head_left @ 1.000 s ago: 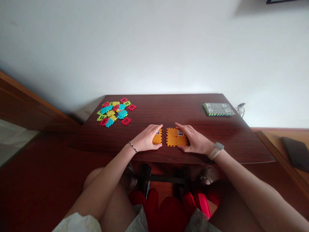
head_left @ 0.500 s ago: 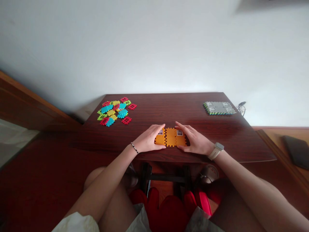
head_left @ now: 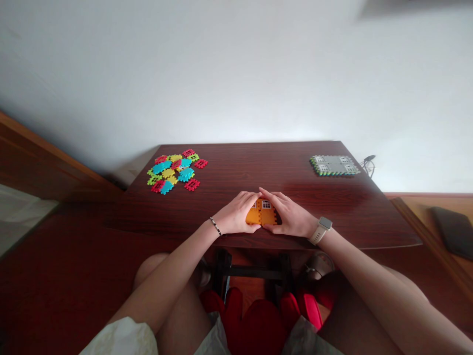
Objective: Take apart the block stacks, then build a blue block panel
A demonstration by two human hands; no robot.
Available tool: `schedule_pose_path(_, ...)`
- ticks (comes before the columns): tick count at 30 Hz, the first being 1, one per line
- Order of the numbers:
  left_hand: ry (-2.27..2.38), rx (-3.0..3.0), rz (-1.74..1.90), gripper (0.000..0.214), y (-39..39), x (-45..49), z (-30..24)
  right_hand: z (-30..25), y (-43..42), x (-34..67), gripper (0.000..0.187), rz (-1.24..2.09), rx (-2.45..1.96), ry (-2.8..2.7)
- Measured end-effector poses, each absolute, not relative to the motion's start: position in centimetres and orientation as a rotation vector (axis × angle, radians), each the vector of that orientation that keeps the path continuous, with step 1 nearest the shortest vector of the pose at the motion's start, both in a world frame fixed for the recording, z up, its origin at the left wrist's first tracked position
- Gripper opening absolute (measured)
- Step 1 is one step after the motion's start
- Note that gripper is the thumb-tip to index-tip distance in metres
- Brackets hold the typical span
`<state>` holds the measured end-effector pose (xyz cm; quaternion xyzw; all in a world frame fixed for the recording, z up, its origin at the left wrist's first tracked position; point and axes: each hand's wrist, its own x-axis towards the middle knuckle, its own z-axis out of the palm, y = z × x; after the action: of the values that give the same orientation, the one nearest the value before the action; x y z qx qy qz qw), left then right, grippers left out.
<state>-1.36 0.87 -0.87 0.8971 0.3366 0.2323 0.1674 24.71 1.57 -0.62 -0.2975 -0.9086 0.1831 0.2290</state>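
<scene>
Both of your hands are at the orange panels (head_left: 266,217), near the middle of the table's (head_left: 240,167) near side. You show at least two panels, side by side with a toothed seam between, and two white windows (head_left: 266,204), one partly covered; your fingers hide too much for a full count. Your left hand (head_left: 234,213) is half curled, its thumb and fingers spanning the left side of the panels and gripping them. Your right hand (head_left: 295,215) makes the same partly open arch and grips the right side. Your two thumbs sit just beside each other at the near edge of the panels; whether your far fingertips touch, I cannot tell.

To your left lies one heap of loose pieces (head_left: 168,172): six red ones show, mixed with blue, yellow and green ones that overlap too much to count. To your right stands one grey-topped stack (head_left: 330,165), with four white window insets on its upper face.

For room, a wide stretch of dark tabletop runs between heap and stack, beyond your fingers. The far edge meets one pale wall (head_left: 236,74); the near edge passes beneath your forearms, close to the panels.
</scene>
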Motion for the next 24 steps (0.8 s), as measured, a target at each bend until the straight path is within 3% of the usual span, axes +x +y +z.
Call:
schedule_pose_path(15, 0.962, 2.542, 0.649, 0.096, 0.7, -1.8, -0.9, -0.5, 1.5, 25.7, 0.118, 0.488, -0.815, -2.51)
schedule_pose_path(24, 0.976, 2.401, 0.633, 0.129, 0.7, -3.6, -2.1, -0.2, 1.4, 28.7, 0.116, 0.506, -0.982, -2.459)
